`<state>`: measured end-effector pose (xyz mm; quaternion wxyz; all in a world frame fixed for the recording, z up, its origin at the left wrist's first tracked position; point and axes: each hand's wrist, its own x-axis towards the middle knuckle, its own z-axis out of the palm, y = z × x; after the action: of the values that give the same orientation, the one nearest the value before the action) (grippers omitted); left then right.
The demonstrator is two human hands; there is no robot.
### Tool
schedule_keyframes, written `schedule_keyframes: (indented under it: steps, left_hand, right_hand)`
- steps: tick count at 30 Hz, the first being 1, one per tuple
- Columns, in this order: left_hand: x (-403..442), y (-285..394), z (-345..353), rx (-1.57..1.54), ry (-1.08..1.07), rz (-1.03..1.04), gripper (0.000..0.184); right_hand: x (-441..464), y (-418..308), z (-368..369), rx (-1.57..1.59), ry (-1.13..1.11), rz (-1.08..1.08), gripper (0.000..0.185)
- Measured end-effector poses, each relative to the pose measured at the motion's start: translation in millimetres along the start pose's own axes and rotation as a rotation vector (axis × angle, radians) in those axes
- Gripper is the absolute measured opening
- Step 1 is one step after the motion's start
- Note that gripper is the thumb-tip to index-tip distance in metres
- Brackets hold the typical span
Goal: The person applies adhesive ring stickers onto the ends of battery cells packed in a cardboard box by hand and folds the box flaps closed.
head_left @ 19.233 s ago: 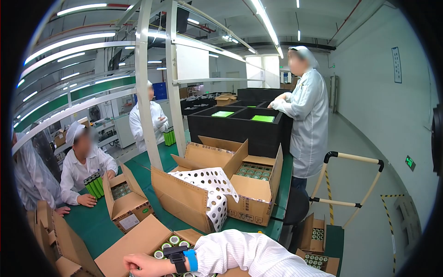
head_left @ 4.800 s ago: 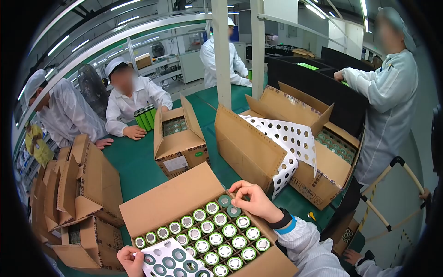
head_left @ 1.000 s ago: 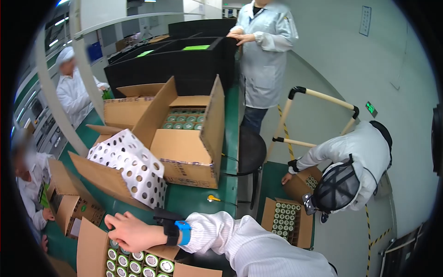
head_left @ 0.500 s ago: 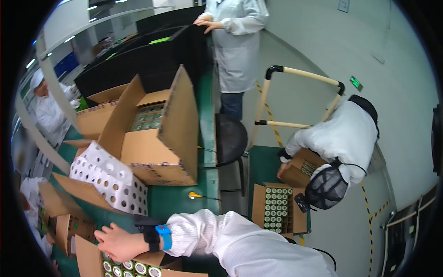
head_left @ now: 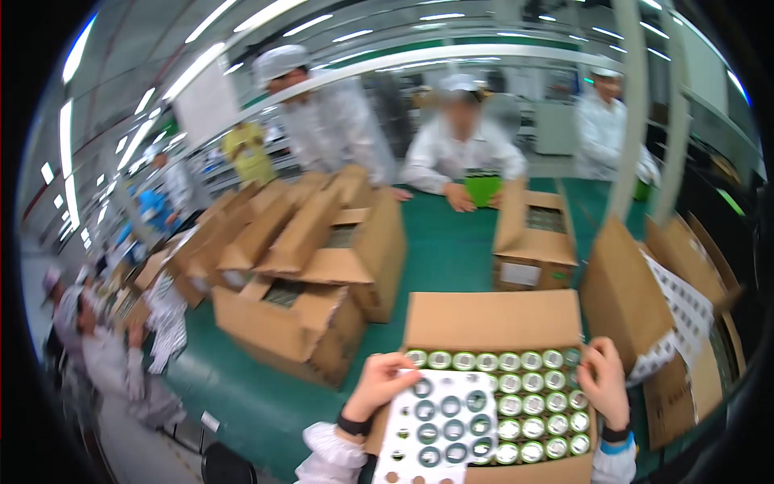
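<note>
An open carton in front of me holds rows of upright green battery cells with pale tops. My left hand pinches the upper left corner of a white sheet with dark green rings on it, which lies over the carton's left part. At the carton's upper right corner is my right hand, its fingers drawn together by the last cells of the back row. Whether anything small is between those fingers is hidden.
Open cartons crowd the green table at left. Another carton stands ahead, with a person behind it holding green cells. At right a carton carries a perforated white sheet. Uprights and several more people are around.
The view has swung left from the floor side to the table. My left hand and the ringed sheet have come into view. My right hand now appears at the carton's right corner.
</note>
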<state>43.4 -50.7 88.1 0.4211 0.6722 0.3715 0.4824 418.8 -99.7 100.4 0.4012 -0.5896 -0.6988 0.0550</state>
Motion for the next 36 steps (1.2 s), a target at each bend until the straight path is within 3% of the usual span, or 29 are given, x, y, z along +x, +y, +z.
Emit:
schedule_keyframes:
  steps: [6, 10, 11, 18, 20, 21, 24, 29, 31, 36]
  left_hand:
    - [3.0, -0.6, 2.3, -0.120, -0.086, 0.064, 0.010]
    - [4.4, 0.5, 3.4, -0.156, -0.095, 0.053, 0.011]
    - [4.4, 3.1, 3.9, -0.167, -0.091, 0.054, 0.012]
    - [5.5, -4.2, 4.3, -0.160, -0.108, 0.077, 0.012]
    - [5.4, -4.2, 4.3, -0.171, -0.119, 0.066, 0.012]
    - [5.9, -5.4, 3.9, -0.166, -0.123, 0.078, 0.013]
    - [5.4, -2.9, 5.2, -0.209, -0.123, 0.057, 0.013]
    - [6.4, -4.8, 4.0, -0.174, -0.129, 0.050, 0.013]
    - [6.3, -4.6, 4.9, -0.199, -0.128, 0.057, 0.013]
    - [6.2, -6.8, 4.8, -0.201, -0.119, 0.052, 0.014]
  right_hand:
    - [-3.2, -2.3, 5.1, -0.067, 0.072, -0.062, 0.010]
    - [-3.2, -9.5, 1.6, -0.028, -0.044, -0.060, 0.008]
    - [-3.1, -13.3, 0.3, 0.107, -0.107, 0.087, 0.007]
    - [-7.6, 20.9, 9.9, 0.145, -0.089, -0.022, 0.012]
    - [-8.9, 31.6, 11.1, 0.372, -0.147, 0.133, 0.032]
    - [-6.1, 35.8, 13.3, 0.292, -0.151, 0.035, 0.048]
    - [-8.1, 38.2, 13.1, 0.362, -0.138, 0.085, 0.047]
    - [-7.9, 30.3, 11.8, 0.333, -0.081, -0.028, 0.028]
    - [-9.5, 7.4, 9.0, 0.288, 0.076, -0.030, 0.016]
    - [-8.7, -48.1, -19.7, -0.096, -0.183, -0.291, 0.013]
